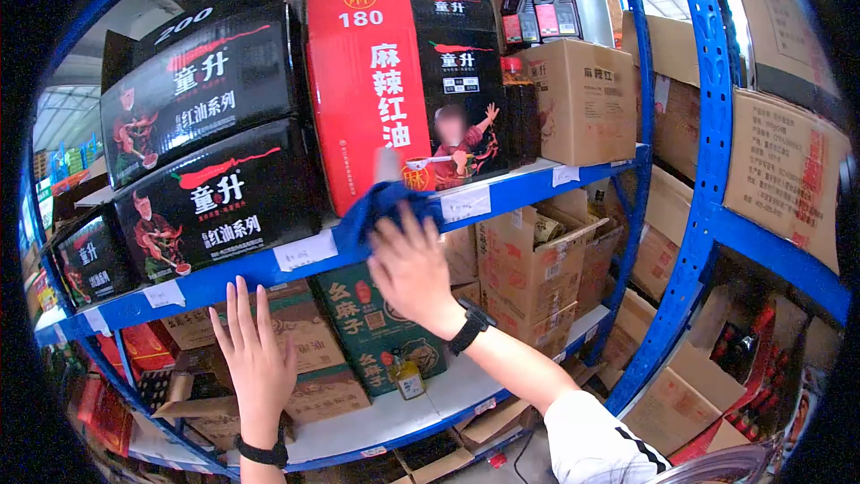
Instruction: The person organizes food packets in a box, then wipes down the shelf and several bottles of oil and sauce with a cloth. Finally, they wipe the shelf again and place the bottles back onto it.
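Observation:
My right hand [410,269] presses a dark blue cloth [387,209] against the blue shelf beam [351,251], just below a red and black box [363,108]. The cloth is bunched beneath its fingers and covers part of the beam. Farther left and lower, my left hand [254,354] is raised in front of the lower shelf with its fingers spread and nothing in it. White paper labels [305,252] are stuck along the beam. A dark band is on each wrist.
Black boxes [215,193] are stacked at the upper left. A brown carton [587,100] and dark bottles [555,4] stand to the right. Green boxes [354,305] and a small bottle [408,376] sit on the lower shelf. A blue upright [708,81] rises at the right.

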Tool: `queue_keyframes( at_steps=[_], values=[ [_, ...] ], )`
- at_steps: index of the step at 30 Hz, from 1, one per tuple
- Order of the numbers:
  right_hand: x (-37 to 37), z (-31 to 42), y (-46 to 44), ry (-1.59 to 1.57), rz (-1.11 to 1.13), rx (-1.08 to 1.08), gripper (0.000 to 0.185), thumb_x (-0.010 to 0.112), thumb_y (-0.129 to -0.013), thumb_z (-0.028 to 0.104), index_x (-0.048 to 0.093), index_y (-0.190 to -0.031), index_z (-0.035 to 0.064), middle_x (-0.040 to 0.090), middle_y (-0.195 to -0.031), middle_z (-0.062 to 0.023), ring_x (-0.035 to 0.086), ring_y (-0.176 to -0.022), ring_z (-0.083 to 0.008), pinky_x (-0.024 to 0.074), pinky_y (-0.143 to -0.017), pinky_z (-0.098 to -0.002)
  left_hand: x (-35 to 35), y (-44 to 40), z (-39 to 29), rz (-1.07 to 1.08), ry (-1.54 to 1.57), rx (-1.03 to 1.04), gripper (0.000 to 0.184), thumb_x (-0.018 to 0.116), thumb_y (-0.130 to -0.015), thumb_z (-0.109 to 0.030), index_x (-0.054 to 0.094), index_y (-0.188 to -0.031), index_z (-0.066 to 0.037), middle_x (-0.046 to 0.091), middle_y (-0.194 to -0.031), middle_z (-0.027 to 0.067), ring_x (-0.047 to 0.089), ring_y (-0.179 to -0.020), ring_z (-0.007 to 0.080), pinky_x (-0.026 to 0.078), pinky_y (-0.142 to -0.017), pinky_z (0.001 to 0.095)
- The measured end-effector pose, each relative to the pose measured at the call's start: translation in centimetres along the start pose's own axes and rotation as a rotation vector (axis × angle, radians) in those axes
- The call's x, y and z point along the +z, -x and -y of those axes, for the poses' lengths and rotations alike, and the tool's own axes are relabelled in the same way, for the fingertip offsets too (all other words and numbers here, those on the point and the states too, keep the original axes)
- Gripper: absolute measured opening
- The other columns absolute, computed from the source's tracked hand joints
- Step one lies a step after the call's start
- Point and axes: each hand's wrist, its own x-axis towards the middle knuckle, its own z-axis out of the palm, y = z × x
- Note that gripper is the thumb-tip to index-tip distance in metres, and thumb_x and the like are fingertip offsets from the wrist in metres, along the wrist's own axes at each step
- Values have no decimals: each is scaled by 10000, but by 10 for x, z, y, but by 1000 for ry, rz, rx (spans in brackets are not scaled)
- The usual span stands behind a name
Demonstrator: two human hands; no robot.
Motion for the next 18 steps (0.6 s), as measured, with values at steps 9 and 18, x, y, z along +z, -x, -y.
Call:
queue_keyframes(
  at_steps=[9,18],
  values=[
    [41,54,1,-38,-79,214,298,472,-870,283,560,-965,14,481,-1106,-198,270,-1241,-449,158,-942,-686,-16,16,8,18,39,22,674,591,-710,-138,320,-1307,15,244,-1392,234,218,-1309,368,118,-1052,572],
    [46,71,11,-61,-122,193,319,507,-844,281,583,-1025,30,493,-1179,-207,410,-1124,-438,284,-904,-634,12,11,-14,-108,207,-17,739,645,-706,-149,282,-1337,-28,200,-1417,214,157,-1321,391,112,-1057,558]
  ],
)
